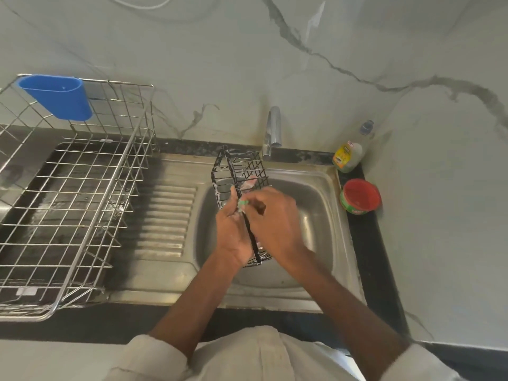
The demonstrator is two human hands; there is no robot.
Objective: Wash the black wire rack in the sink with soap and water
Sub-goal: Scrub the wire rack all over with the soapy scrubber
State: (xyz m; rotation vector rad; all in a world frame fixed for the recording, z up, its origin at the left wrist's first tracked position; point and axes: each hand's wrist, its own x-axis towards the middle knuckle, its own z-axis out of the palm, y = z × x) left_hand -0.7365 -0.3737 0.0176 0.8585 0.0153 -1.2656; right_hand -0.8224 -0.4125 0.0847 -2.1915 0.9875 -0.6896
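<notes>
Right hand point(275, 218) is curled around a small green scrub pad point(243, 202), pressed against the black wire rack point(239, 171). Left hand point(233, 232) is gripped on the rack's near edge. Rack is held tilted over the stainless steel sink basin point(316, 204), below the chrome tap point(272, 133). Risk, judged: soapy wire could be lost from the grip and dropped into the basin. Right of the basin: round red-and-green soap tub point(360, 196), contents unclear; dish liquid bottle point(347, 158), level unclear.
</notes>
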